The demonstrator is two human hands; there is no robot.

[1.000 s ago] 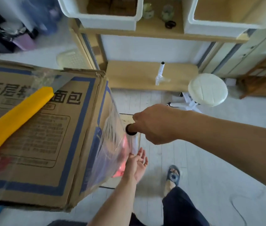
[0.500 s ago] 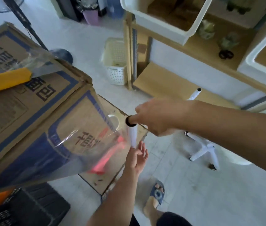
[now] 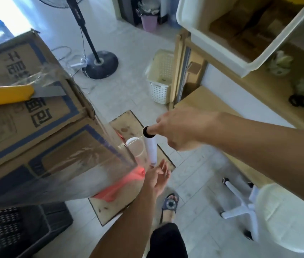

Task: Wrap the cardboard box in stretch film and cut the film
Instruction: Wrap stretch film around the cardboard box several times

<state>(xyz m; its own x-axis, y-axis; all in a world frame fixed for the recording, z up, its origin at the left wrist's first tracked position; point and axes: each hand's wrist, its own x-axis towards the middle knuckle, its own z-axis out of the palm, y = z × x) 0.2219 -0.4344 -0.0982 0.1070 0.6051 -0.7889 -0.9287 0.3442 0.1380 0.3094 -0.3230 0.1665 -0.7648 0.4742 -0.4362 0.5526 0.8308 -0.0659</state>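
Observation:
A large cardboard box (image 3: 35,127) with blue print fills the left, resting on a black crate. Clear stretch film (image 3: 91,170) runs taut from its near corner and side face to a white film roll (image 3: 150,148) held upright in front of the box. My right hand (image 3: 181,129) grips the roll's black top end. My left hand (image 3: 157,176) is under the roll's lower end with fingers spread; whether it touches the roll is unclear. A yellow-handled cutter (image 3: 6,94) lies on top of the box, its blade partly under film.
A black crate (image 3: 22,231) is below the box. A wooden board (image 3: 128,125) lies on the floor under the roll. A fan stand (image 3: 99,62), cream basket (image 3: 161,79), wooden shelf unit (image 3: 240,101) with white bins and a white stool (image 3: 287,218) surround me.
The view has swung left around the box corner. Both hands have carried the roll along, pulling the film further across the box's side face.

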